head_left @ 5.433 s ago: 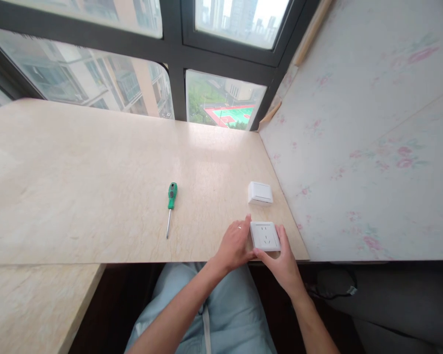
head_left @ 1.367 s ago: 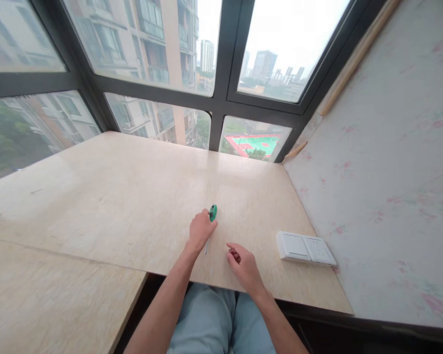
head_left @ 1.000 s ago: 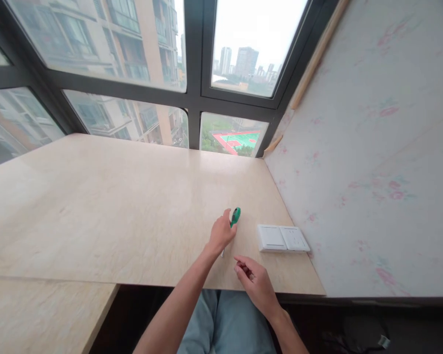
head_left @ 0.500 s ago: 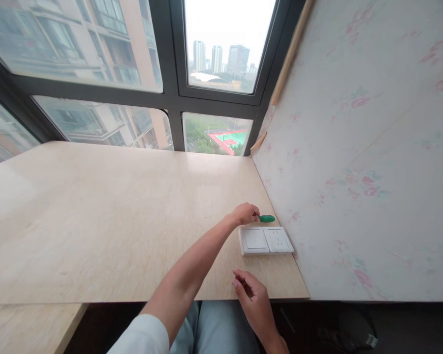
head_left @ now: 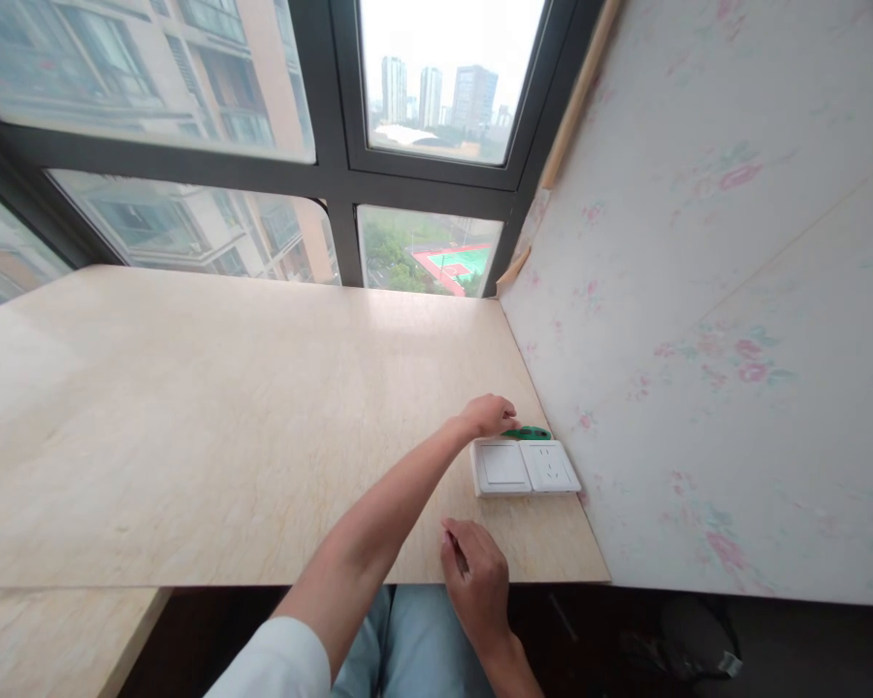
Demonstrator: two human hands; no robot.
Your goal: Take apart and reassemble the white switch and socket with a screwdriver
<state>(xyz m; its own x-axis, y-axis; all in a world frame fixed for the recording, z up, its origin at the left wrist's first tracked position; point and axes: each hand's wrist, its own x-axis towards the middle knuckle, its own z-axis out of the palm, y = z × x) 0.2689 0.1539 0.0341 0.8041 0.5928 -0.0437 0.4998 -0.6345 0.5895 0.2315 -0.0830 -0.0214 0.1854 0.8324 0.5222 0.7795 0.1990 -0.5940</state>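
Screwdriver (head_left: 536, 432): we see its green handle on the far side of two white wall plates, near the right end of the table (head_left: 189, 407). Its shaft is hidden from us. Left hand (head_left: 491, 415) is at the handle's left end, fingers bent and pointing right; we cannot tell whether they grip it or only touch it. We note the left forearm crossing the table diagonally, with a pale sleeve (head_left: 283, 659) at the elbow.

Right hand (head_left: 475, 567) is narrow: fingers folded in, thumb close to the index finger, above the table's front edge. We see nothing held in it.

Plates sit side by side: blank-faced plate (head_left: 501, 465) on the left, socket plate (head_left: 551, 467) with slots on the right. Socket plate's right end is just beside the flowered wall (head_left: 734, 291). Beyond the table we record a dark window frame (head_left: 345, 184).
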